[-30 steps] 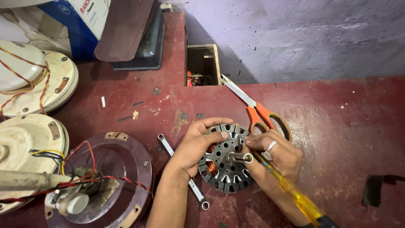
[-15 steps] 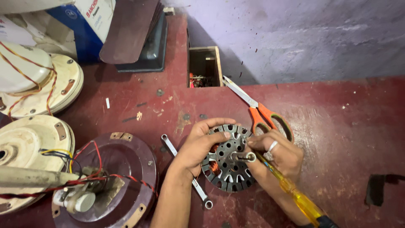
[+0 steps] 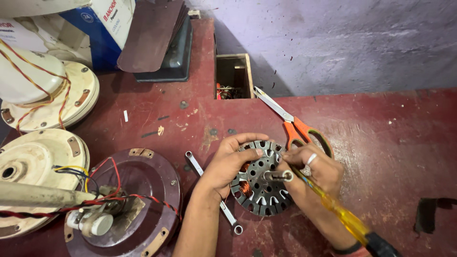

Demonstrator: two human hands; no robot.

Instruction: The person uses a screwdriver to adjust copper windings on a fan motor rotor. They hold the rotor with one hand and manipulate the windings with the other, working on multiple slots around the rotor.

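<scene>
Steel laminations stacked into a round, slotted stator core [image 3: 261, 183] sit at the centre of the work, standing tilted on the dark red bench [image 3: 390, 143], with a short metal shaft poking from its hub and a patch of copper winding showing in the slots on its left side. The left hand [image 3: 227, 164] curls over the core's upper left rim, its grip pressed onto the toothed edge with the thumb on the face. The right hand [image 3: 318, 173], wearing one pale ring, has its grip pinched around a screwdriver [image 3: 333, 209] with a translucent yellow handle and a black end cap; the blade end is hidden behind the fingers at the core's upper right rim, so the tip cannot be seen.

Just beyond the right grip lies one pair of scissors [image 3: 295, 126] with orange loops and bright steel blades, touching the bench. Just under the left wrist runs one slim ring spanner [image 3: 212, 192], dull silver, lying flat. Farther off to the left of that grip rests one maroon domed fan cover [image 3: 143, 190], glossy, with red, black and yellow wires bundled over it. Two cream-coloured round fan housings [image 3: 43, 157] sit beyond it at the bench edge. Above both grips, one small open wooden box [image 3: 247, 76] is set at the bench's far side, against a rough grey plastered wall [image 3: 342, 43].
</scene>
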